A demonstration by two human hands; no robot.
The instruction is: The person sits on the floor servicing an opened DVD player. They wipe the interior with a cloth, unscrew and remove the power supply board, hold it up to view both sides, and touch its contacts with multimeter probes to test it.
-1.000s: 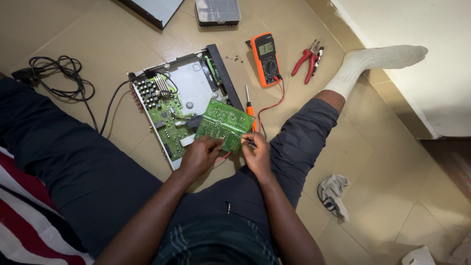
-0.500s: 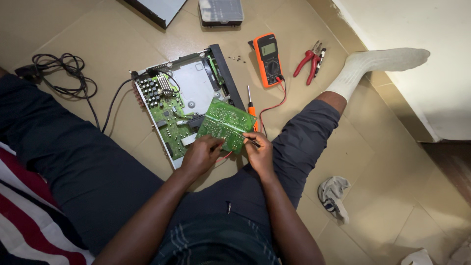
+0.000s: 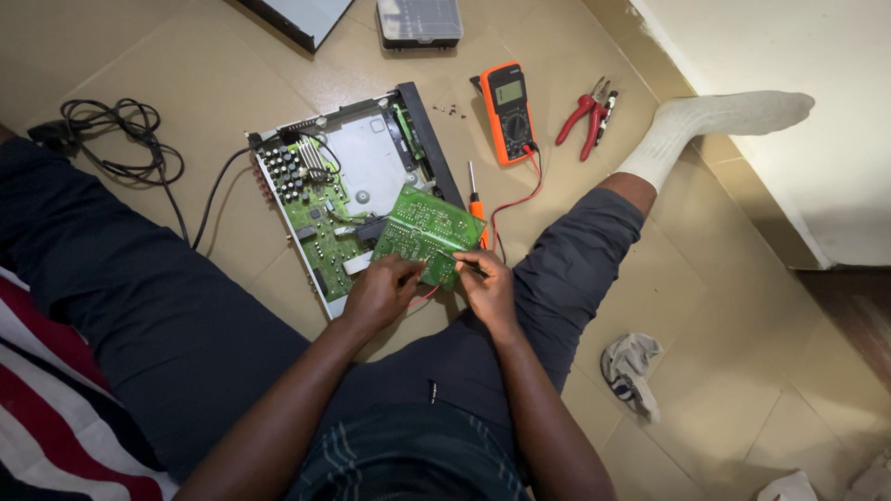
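A green circuit board [image 3: 425, 232] is held tilted above an opened metal device case [image 3: 364, 158] on the floor. My left hand [image 3: 379, 293] grips the board's near edge from below. My right hand [image 3: 486, 288] holds a thin dark probe against the board's right corner; red and black leads run from there to an orange multimeter [image 3: 510, 109]. Inside the case lies a second green board [image 3: 314, 206] with several dark capacitors. An orange-handled screwdriver [image 3: 476, 202] lies just right of the case.
Red-handled pliers [image 3: 586, 115] lie right of the multimeter, near my socked foot [image 3: 715, 119]. A coiled black cable [image 3: 111, 134] lies at the left. A crumpled rag [image 3: 631, 366] lies by my right knee. A small parts box [image 3: 419, 20] sits at the top, a wall stands right.
The hands and the board keep almost the same pose. My right hand has shifted the probe slightly along the board's right corner.
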